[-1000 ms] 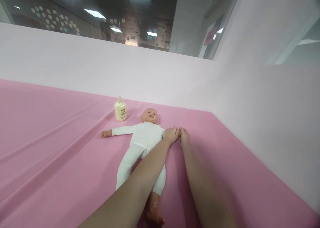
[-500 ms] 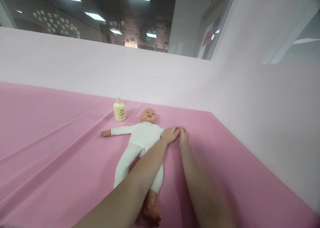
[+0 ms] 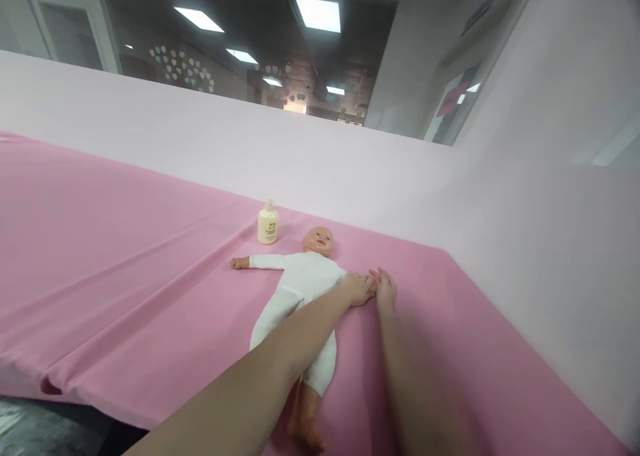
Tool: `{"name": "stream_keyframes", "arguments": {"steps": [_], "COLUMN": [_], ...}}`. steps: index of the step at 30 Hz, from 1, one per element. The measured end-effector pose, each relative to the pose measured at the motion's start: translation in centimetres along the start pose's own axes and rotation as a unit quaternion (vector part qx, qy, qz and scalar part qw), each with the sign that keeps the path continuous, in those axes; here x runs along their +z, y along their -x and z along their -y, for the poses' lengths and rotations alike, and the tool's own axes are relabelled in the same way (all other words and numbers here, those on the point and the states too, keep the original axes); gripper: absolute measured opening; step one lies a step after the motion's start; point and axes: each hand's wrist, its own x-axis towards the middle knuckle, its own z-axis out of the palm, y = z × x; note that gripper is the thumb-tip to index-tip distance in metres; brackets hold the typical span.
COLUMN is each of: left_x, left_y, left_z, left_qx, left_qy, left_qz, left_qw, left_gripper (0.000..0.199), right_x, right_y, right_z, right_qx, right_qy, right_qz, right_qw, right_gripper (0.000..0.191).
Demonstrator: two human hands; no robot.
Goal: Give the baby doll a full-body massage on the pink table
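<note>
A baby doll (image 3: 307,273) in a white suit lies on its back, arms out to the sides, its head toward the wall. My left hand (image 3: 357,289) is closed around the doll's arm on the right side, near its wrist. Beside it, my right hand (image 3: 387,292) is at the doll's small hand, its fingers stretched and slightly apart. Most of the doll's hand is hidden between my two hands. My left forearm crosses above the doll's legs and covers part of them. One bare foot (image 3: 307,426) shows below.
A cream pump bottle (image 3: 267,227) stands left of the doll's head. The pink sheet (image 3: 165,276) has folds on the left, and its front edge drops off at lower left. A white wall (image 3: 250,149) with a window runs behind, and another wall rises on the right.
The view has tilted and swung left, so the doll and bottle appear farther right and the sheet's front edge shows. My right fingers have spread from a pinch; my left hand keeps its hold.
</note>
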Motion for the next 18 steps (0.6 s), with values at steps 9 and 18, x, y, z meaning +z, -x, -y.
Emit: {"name": "stream_keyframes", "arguments": {"steps": [9, 18], "left_x": [-5.6, -5.6], "left_y": [6.6, 16.1], "left_z": [6.0, 12.7], "left_qx": [0.039, -0.131], "left_qy": [-0.006, 0.157], "left_qz": [-0.071, -0.195], "left_qw": [0.997, 0.959], "left_gripper": [0.035, 0.032], "right_x": [-0.3, -0.4], "right_y": [-0.2, 1.3], "right_z": [0.4, 1.7], "right_qx": [-0.032, -0.112], "right_qy": [0.100, 0.320], "right_qz": [-0.064, -0.109], "right_qw": [0.992, 0.935], "right_gripper": [0.051, 0.061]}}
